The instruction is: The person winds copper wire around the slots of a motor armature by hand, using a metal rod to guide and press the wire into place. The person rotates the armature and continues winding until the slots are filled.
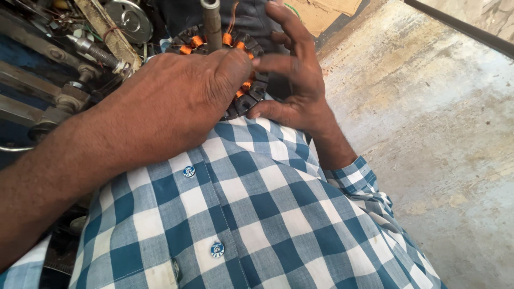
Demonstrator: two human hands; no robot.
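Note:
A round dark stator (251,93) with several copper wire coils and a grey metal shaft (212,24) rests against my belly. My left hand (176,99) lies flat over its near side and covers most of it, fingertips pressing on the coils. My right hand (297,69) cradles the stator's right edge, thumb under the rim and fingers spread along the slots. A thin copper wire (233,13) rises from the coils beside the shaft. My blue and white checked shirt (251,208) fills the lower view.
A winding machine with a threaded rod (96,52), metal arms and a round metal disc (128,18) stands at the upper left. Bare concrete floor (428,118) spreads to the right. Pieces of cardboard (321,10) lie at the top.

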